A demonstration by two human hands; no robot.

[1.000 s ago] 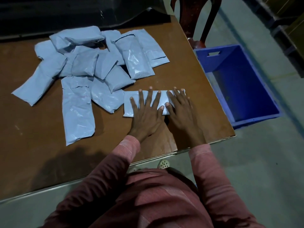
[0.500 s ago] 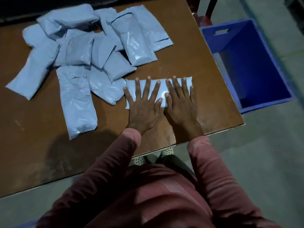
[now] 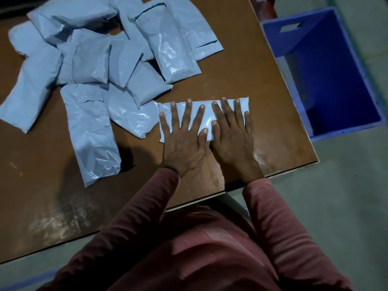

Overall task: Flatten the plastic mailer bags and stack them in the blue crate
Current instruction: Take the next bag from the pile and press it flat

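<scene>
A pale grey mailer bag (image 3: 206,111) lies flat on the brown table (image 3: 241,80) near its right front corner. My left hand (image 3: 182,141) and my right hand (image 3: 233,135) press down on it side by side, palms flat and fingers spread. Neither hand grips anything. Several more puffy grey mailer bags (image 3: 100,66) lie in a loose pile at the back left of the table. The blue crate (image 3: 344,131) stands on the floor to the right of the table, and nothing shows inside it.
A dark wooden chair (image 3: 264,7) stands behind the table's right corner, next to the crate. The table's front edge runs just below my wrists. Grey floor lies to the right and in front.
Both hands stay pressed on the same bag, with fingers spread a little wider. The view has tilted down, so the table and crate sit higher in frame.
</scene>
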